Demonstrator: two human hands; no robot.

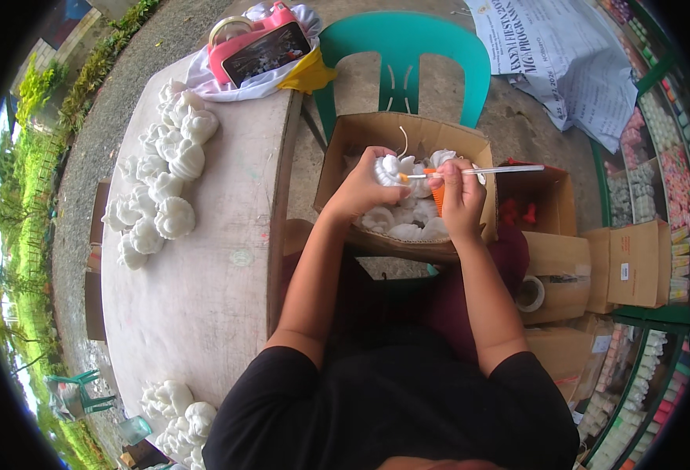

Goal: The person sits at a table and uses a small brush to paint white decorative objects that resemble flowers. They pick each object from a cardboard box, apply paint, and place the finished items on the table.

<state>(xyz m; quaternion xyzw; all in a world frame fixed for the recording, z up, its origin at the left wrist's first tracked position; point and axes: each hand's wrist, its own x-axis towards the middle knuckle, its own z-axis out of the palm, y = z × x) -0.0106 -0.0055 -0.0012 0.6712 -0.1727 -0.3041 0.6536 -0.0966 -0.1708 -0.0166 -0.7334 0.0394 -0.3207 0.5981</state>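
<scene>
In my left hand (364,186) is a small white ribbed figurine (390,169), gripped between thumb and fingers over an open cardboard box (458,135). My right hand (461,196) is closed round a slim paintbrush (509,168) with a clear, pale handle. Its orange-yellow end points left and meets, or nearly meets, the figurine by my left thumb. An orange ribbed piece (439,200) shows beside my right fingers; whether I hold it I cannot tell. More white lumpy pieces (408,227) lie in the box beneath my hands. A thin white strand (403,139) rises behind the figurine.
On the pale table (239,196) to my left, white figurines (161,184) sit in clusters. A phone (267,55) in a pink holder stands at its far end. A green plastic chair (404,55) is beyond the box. Cardboard boxes (552,274) and shelves of small coloured items (643,184) stand right.
</scene>
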